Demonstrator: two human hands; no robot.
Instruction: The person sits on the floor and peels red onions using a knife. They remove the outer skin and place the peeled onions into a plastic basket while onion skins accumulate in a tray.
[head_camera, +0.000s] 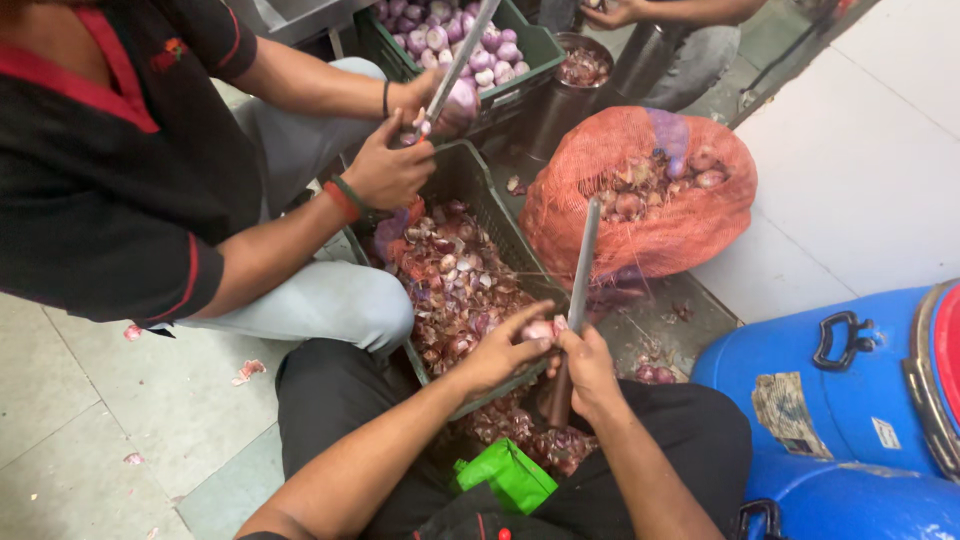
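Observation:
My left hand (503, 350) holds a small peeled onion (540, 329) over the near edge of a dark green crate (497, 225) full of onion skins. My right hand (588, 365) grips the brown handle of a long knife (578, 290), its blade pointing up and away beside the onion. Thumbs of both hands meet at the onion. An orange mesh sack (640, 190) of unpeeled onions lies open just beyond the blade.
A person in a black and red shirt sits at left, a hand (388, 170) and knife working another onion. A second green crate (520, 45) holds peeled onions. A steel pot (580, 70), blue drums (830, 400) at right, a green bag (510, 475) on my lap.

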